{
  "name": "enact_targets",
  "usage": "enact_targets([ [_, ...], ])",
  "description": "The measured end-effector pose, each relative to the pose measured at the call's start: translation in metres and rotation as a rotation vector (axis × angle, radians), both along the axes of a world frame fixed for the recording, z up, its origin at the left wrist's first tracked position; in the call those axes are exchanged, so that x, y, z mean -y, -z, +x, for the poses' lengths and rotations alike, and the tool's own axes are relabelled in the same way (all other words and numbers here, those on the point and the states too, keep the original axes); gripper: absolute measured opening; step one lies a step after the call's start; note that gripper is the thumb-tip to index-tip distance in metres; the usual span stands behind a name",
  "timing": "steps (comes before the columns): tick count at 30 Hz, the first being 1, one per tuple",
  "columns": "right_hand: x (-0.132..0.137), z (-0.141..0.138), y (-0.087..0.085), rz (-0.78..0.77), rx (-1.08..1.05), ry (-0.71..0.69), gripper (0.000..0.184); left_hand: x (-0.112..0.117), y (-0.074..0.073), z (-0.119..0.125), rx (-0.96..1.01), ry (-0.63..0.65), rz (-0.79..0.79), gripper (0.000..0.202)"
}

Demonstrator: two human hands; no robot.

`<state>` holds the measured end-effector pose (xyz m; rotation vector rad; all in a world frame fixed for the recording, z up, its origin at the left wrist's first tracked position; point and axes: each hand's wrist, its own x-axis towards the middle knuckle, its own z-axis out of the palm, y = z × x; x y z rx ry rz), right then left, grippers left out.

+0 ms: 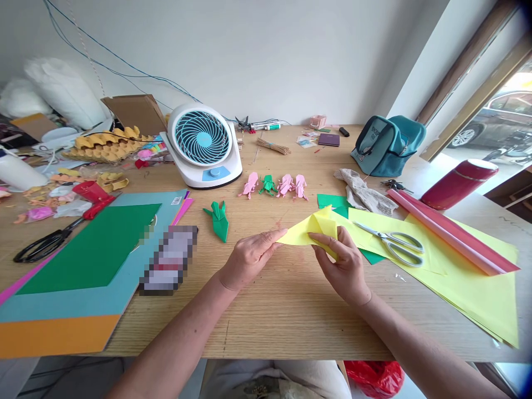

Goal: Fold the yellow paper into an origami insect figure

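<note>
A partly folded piece of yellow paper (313,227) is held between my two hands above the table. My left hand (251,252) pinches its left corner, fingers pressed together. On the other side, my right hand (343,260) grips the paper's right part, its fingers on the front and the thumb below. Beyond the paper stand small folded paper figures: a green one (268,185) and several pink ones (285,185). A larger green folded figure (219,220) lies to the left of my left hand. Scissors with grey handles (401,246) rest on yellow sheets (469,288) at the right.
Coloured sheets with a green one (95,244) on top lie at the left, beside a blurred phone (170,260) and black-handled scissors (50,244). A white fan (203,144) stands behind. A red bottle (457,183), teal bag (386,145) and cloth (368,191) are at the right.
</note>
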<state>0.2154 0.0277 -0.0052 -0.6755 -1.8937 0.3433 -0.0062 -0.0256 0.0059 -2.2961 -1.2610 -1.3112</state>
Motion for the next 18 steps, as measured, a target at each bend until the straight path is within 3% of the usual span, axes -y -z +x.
enact_targets([
  [9, 0.0016, 0.0012, -0.0003, 0.014, 0.005, 0.004, 0.03, 0.0001, 0.0008, 0.0009, 0.242, -0.006, -0.12, 0.022],
  [18, 0.0016, 0.0014, 0.0001, 0.028, 0.001, 0.003, 0.031, -0.0008, 0.0061, 0.0088, 0.628, 0.079, -0.366, 0.018],
])
